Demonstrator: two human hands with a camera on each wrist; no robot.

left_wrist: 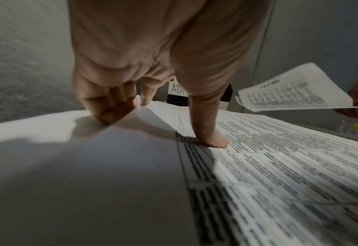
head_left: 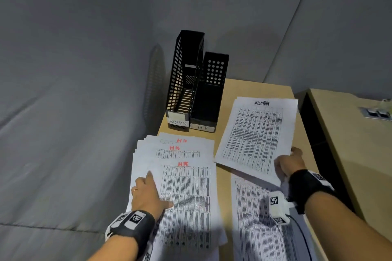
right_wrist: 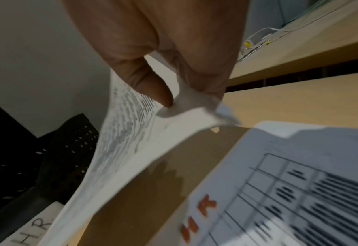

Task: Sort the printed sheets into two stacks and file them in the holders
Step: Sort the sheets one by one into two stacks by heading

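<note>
My right hand [head_left: 288,163] pinches the near right corner of a printed sheet headed ADMIN [head_left: 256,133] and holds it lifted over the wooden desk [head_left: 237,89]. In the right wrist view thumb and fingers [right_wrist: 163,93] crease that ADMIN sheet [right_wrist: 132,149]. Below it lies a further pile [head_left: 254,214], whose top sheet [right_wrist: 300,183] is marked HR in red. My left hand [head_left: 148,193] presses fingertips and thumb [left_wrist: 211,138] on the fanned HR stack [head_left: 186,186]. Two black holders stand at the desk's far left: ADMIN [head_left: 182,82] and HR [head_left: 209,99], both without paper.
A second wooden desk [head_left: 350,144] stands to the right across a dark gap [head_left: 318,133], with a socket panel [head_left: 377,113] and cables on it. Grey wall and floor surround the desk's left and back. The HR stack overhangs the desk's left edge.
</note>
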